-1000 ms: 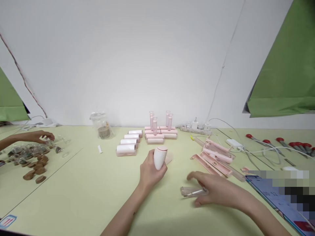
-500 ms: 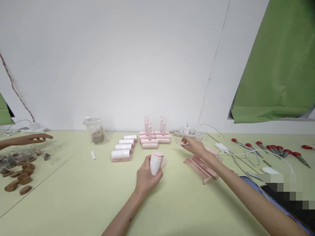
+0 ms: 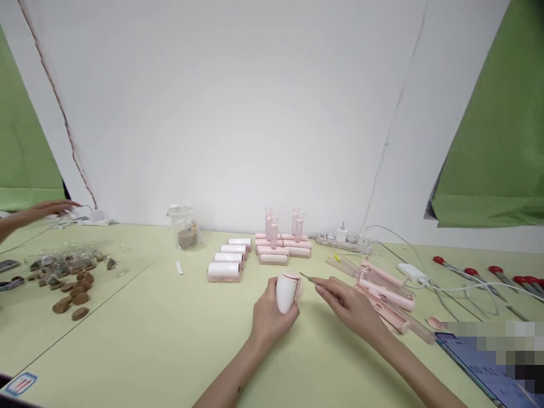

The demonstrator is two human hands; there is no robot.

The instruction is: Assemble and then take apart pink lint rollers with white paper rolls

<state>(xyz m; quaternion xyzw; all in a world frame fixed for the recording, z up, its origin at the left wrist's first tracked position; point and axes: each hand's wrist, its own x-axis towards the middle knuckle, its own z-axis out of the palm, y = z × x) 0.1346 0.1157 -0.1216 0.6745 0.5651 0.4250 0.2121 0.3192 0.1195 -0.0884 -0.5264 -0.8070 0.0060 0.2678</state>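
Observation:
My left hand (image 3: 273,317) is wrapped round a white roll (image 3: 287,292), which is tilted and has a pink end and a pink strip along its right side. To its right, my right hand (image 3: 344,303) pinches a slim, thin-tipped tool (image 3: 309,278). The tool points at the roll's upper right edge; whether it touches is too small to tell. Beside the right hand lie several pink plastic half-shells (image 3: 385,294). Ahead, white rolls in pink holders (image 3: 224,271) form a row, next to pink cylinders (image 3: 273,258) with clear pink handles (image 3: 274,232) standing on them.
A power strip (image 3: 342,242) with cables stands by the wall. Red-handled tools (image 3: 478,277), a white adapter (image 3: 411,272) and a phone (image 3: 471,362) lie right. At left are brown discs (image 3: 76,296), a clear bag (image 3: 185,229) and another person's hand (image 3: 46,211).
My right hand has come back from beyond the pink parts toward the white roll, bringing the slim tool. My left hand still grips the roll. The view has turned left.

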